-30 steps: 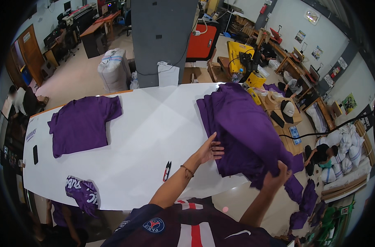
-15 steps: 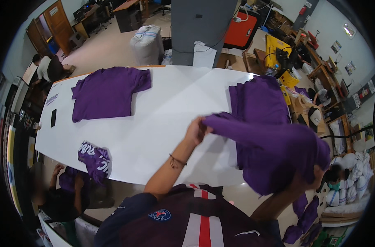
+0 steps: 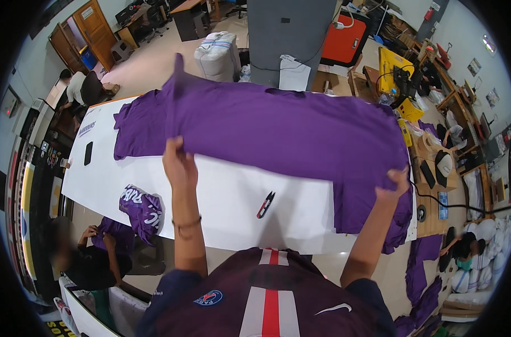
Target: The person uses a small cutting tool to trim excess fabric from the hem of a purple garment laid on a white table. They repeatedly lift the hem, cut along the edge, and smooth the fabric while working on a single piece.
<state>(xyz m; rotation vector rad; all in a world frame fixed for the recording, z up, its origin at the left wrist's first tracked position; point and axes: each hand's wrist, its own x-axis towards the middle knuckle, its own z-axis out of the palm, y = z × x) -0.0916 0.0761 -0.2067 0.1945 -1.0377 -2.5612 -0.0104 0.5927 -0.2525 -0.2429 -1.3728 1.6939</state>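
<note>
A wide purple cloth (image 3: 255, 129) is stretched out in the air over the white table (image 3: 221, 208), its far left corner flicked up. My left hand (image 3: 179, 157) grips its lower left edge, and my right hand (image 3: 393, 182) holds its right end. Under the right part lies a stack of purple fabric (image 3: 362, 210). A purple shirt (image 3: 137, 143) lies at the left, partly hidden by the cloth. A small red-and-black tool (image 3: 266, 205) rests below the cloth. A bunched purple garment with white lettering (image 3: 140, 210) and a black phone (image 3: 88, 153) sit farther left.
A grey column (image 3: 283, 39) and a white sack (image 3: 217, 56) stand behind the table. A co-worker (image 3: 92, 258) handles purple fabric at lower left; another (image 3: 87, 90) sits at back left, another (image 3: 466, 250) at right. Yellow equipment (image 3: 393, 67) and purple pieces (image 3: 421, 269) are at right.
The cloth has been lifted from the right stack and spread leftward over the shirt. My left hand moved left and my right hand went from low beside the stack up to its right end.
</note>
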